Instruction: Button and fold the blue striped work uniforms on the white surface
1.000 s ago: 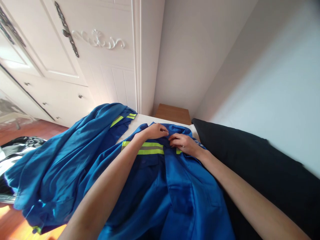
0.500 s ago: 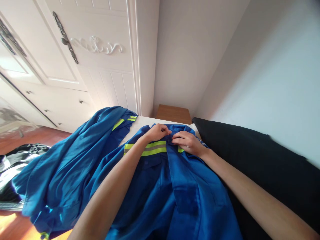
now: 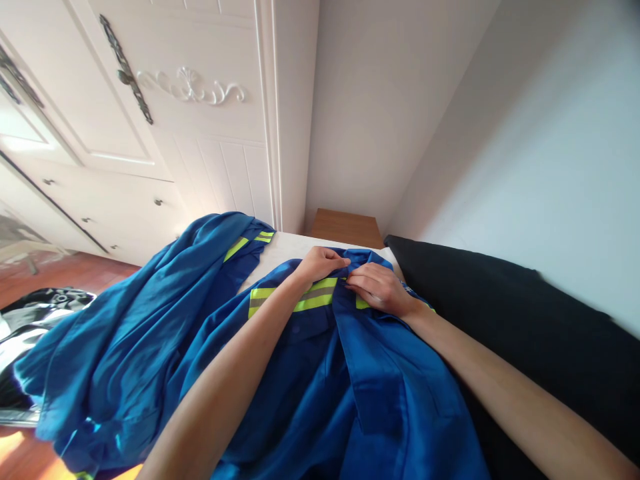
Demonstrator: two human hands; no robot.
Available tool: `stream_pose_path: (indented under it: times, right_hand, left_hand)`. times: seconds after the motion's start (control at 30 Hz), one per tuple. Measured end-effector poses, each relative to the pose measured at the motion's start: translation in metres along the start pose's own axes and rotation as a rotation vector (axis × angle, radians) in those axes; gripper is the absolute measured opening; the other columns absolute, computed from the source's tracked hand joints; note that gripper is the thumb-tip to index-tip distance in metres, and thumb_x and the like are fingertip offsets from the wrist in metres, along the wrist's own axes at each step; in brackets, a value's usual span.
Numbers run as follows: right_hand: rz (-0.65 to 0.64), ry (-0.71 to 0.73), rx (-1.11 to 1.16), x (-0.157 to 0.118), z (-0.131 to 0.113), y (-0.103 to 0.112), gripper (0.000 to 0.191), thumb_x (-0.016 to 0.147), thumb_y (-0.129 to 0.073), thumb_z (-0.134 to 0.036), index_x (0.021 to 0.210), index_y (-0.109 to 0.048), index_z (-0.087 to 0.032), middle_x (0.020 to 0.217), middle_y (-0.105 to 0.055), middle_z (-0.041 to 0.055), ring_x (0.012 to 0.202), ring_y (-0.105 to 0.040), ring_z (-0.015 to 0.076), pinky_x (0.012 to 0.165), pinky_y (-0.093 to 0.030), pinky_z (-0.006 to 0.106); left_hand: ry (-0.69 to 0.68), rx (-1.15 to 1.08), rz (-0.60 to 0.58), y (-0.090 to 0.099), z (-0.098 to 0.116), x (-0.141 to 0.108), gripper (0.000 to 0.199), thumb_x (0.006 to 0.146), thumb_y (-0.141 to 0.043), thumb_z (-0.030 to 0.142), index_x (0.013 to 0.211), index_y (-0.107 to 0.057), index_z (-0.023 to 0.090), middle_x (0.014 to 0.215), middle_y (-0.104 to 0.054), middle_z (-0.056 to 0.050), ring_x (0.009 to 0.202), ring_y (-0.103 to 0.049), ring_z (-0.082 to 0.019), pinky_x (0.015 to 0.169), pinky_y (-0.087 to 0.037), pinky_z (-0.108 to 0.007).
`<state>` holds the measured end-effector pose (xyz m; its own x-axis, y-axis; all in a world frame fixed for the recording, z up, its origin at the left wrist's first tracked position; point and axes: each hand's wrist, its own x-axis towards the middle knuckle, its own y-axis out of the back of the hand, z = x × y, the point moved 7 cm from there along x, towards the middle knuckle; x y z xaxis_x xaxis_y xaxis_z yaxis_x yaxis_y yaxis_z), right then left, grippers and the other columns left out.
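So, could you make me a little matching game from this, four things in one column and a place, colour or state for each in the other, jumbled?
Things:
1. middle garment
2. cupboard
3. cloth on the right
4. wooden surface

Descriptions:
A. black, beside the pale wall
B. brown, in the far corner
C. blue, touched by the left hand and right hand
D. white, with metal handles

Pairs: 1-C, 2-D, 3-A, 4-B
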<state>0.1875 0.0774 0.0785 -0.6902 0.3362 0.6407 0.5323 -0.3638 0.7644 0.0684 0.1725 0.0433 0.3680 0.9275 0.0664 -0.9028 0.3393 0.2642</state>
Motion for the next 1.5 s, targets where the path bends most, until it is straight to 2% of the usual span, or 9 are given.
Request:
stream_pose_path:
  times: [0.2,0.4,0.6,0.73,0.87,1.0,1.23,1.4,1.5]
  right_hand:
    - [0.07,0.041,-0.079,0.0,-0.005,0.01,0.014,0.091,-0.057,-0.015,0.102,-0.065,-0.019,0.097,-0.069,0.009,0.086,-0.063,0.0198,0.075,-0.052,0.034]
    - [0.11,0.154,-0.175,0.002,-0.017,0.016,0.016,0.088,-0.06,-0.011,0.102,-0.063,-0.017,0.094,-0.07,0.0105,0.085,-0.063,0.0217,0.072,-0.052,0.035]
    - [0.14,0.074,-0.094,0.004,-0.011,0.016,0.012,0.088,-0.062,-0.013,0.099,-0.061,-0.018,0.091,-0.069,0.0089,0.08,-0.062,0.0193,0.07,-0.051,0.033]
    - [0.109,0.049,-0.069,0.003,-0.008,0.011,0.013,0.087,-0.064,-0.014,0.1,-0.062,-0.018,0.091,-0.069,0.009,0.079,-0.061,0.0193,0.069,-0.05,0.033]
    - [0.095,0.009,-0.082,0.001,-0.004,0.009,0.012,0.09,-0.06,-0.015,0.101,-0.063,-0.019,0.092,-0.069,0.0086,0.079,-0.06,0.0194,0.07,-0.05,0.034]
    - [0.062,-0.025,-0.041,0.0,0.002,0.006,0.013,0.092,-0.057,-0.016,0.101,-0.065,-0.02,0.092,-0.069,0.0076,0.079,-0.059,0.0187,0.07,-0.049,0.034]
    - [-0.071,-0.079,0.199,0.007,0.0,-0.004,0.013,0.093,-0.056,-0.019,0.1,-0.067,-0.019,0.086,-0.067,0.0077,0.079,-0.06,0.02,0.071,-0.049,0.035]
    - [-0.079,-0.152,0.321,0.013,-0.004,-0.005,0.011,0.095,-0.054,-0.019,0.095,-0.064,-0.02,0.084,-0.066,0.0062,0.081,-0.06,0.0194,0.073,-0.05,0.036]
    - [-0.011,-0.114,0.223,0.011,-0.005,-0.001,0.01,0.094,-0.056,-0.018,0.098,-0.065,-0.021,0.088,-0.068,0.0065,0.081,-0.062,0.0193,0.072,-0.051,0.035]
  left_hand:
    - [-0.098,-0.044,-0.059,-0.002,0.012,-0.004,0.039,0.069,-0.073,0.052,0.066,-0.072,0.013,0.053,-0.051,0.003,0.053,-0.038,-0.008,0.05,-0.027,-0.023]
    - [-0.164,-0.052,-0.105,-0.001,0.023,-0.01,0.043,0.072,-0.07,0.055,0.07,-0.072,0.012,0.058,-0.056,0.001,0.054,-0.039,-0.008,0.049,-0.027,-0.022]
    - [-0.193,0.009,-0.169,0.0,0.025,-0.015,0.041,0.075,-0.068,0.052,0.073,-0.073,0.012,0.056,-0.056,0.001,0.052,-0.038,-0.007,0.047,-0.026,-0.022]
    - [-0.167,-0.034,-0.211,0.002,0.021,-0.017,0.039,0.074,-0.071,0.05,0.076,-0.074,0.011,0.062,-0.064,-0.001,0.056,-0.048,-0.009,0.05,-0.033,-0.021]
    - [-0.112,-0.154,-0.263,0.006,0.022,-0.02,0.037,0.072,-0.075,0.041,0.096,-0.075,0.012,0.078,-0.072,-0.005,0.069,-0.061,-0.014,0.062,-0.045,-0.024]
    - [-0.084,-0.204,-0.363,0.006,0.023,-0.023,0.052,0.063,-0.082,0.028,0.112,-0.07,0.013,0.09,-0.074,-0.007,0.083,-0.066,-0.018,0.074,-0.051,-0.029]
    - [-0.048,-0.185,-0.207,0.014,0.002,-0.011,0.049,0.061,-0.083,0.023,0.107,-0.07,0.011,0.078,-0.072,-0.004,0.074,-0.066,-0.016,0.071,-0.05,-0.028]
    - [-0.084,-0.18,-0.257,0.008,0.003,-0.011,0.049,0.063,-0.082,0.025,0.109,-0.07,0.01,0.075,-0.072,-0.004,0.071,-0.065,-0.016,0.071,-0.05,-0.028]
    - [-0.091,-0.23,-0.32,0.005,0.009,-0.015,0.047,0.066,-0.08,0.023,0.11,-0.069,0.01,0.078,-0.073,-0.004,0.073,-0.066,-0.015,0.071,-0.05,-0.027]
